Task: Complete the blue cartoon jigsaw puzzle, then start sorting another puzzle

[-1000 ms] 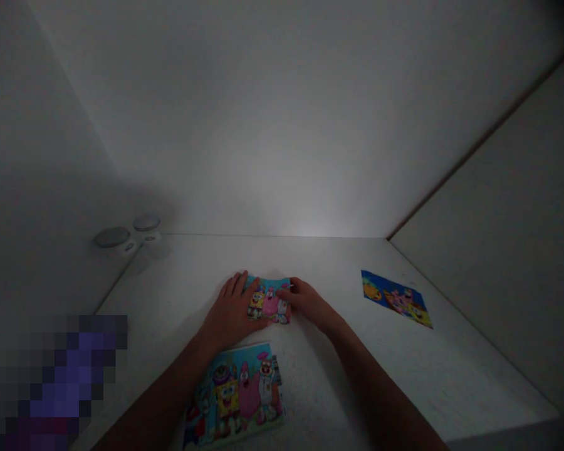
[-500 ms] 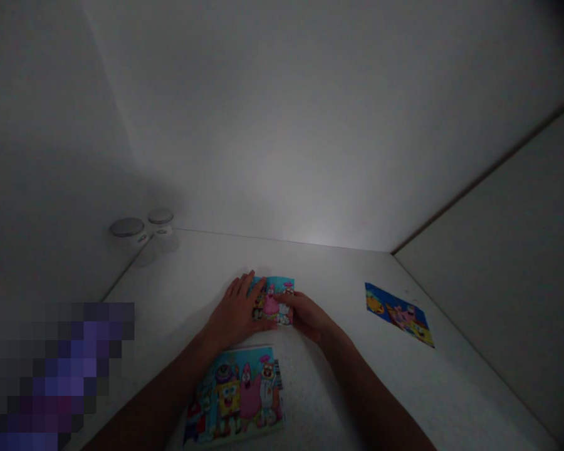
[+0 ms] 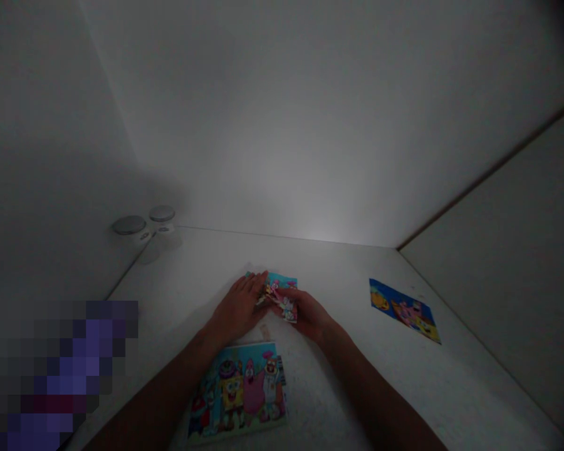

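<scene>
Between the two hands, one cartoon card [image 3: 282, 282] is pinched and bunched, clamped by the left hand [image 3: 237, 310] and the right hand [image 3: 308, 317]; a second card [image 3: 237, 391] is laid just below the grip; a third card [image 3: 404, 311] is placed well to its right; two lidded jars [image 3: 162, 219] are stood well beyond it, to the left.

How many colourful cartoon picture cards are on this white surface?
3: a large card nearest the person, a teal card under the left hand and right hand, a blue card at right; hands may hide more.
</scene>
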The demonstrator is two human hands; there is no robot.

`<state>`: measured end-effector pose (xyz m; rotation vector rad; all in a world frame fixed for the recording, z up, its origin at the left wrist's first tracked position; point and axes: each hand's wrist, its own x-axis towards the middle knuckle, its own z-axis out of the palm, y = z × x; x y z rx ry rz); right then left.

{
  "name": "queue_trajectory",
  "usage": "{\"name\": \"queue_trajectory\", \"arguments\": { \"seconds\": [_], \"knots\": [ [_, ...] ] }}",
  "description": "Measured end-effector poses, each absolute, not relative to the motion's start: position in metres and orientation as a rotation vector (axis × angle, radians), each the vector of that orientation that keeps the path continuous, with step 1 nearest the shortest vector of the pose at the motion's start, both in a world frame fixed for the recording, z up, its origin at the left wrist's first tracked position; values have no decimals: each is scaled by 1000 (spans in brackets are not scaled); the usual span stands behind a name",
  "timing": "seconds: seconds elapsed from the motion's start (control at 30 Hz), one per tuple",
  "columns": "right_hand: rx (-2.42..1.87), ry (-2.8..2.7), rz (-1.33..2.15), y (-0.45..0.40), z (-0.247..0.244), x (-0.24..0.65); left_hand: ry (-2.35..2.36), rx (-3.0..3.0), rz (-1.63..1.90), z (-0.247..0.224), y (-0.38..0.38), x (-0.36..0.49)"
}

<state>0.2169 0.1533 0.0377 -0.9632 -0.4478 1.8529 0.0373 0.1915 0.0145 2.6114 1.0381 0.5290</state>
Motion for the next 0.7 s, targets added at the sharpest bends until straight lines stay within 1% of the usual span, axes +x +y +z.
{"name": "queue_trajectory", "arguments": {
  "seconds": [0.17, 0.43, 0.57, 0.7],
  "knots": [
    [-954, -451, 1819, 155, 43, 222, 1128, 2607, 513, 16, 195, 38],
    [-1002, -588, 1733, 152, 41, 211, 1057, 2636, 508, 26, 203, 42],
    [-1085, -566, 1659, 151, 42, 208, 1122, 2609, 545, 25, 205, 41],
    [-1016, -463, 1740, 151, 49, 216, 1209, 2599, 563, 22, 206, 40]
  ]
}}
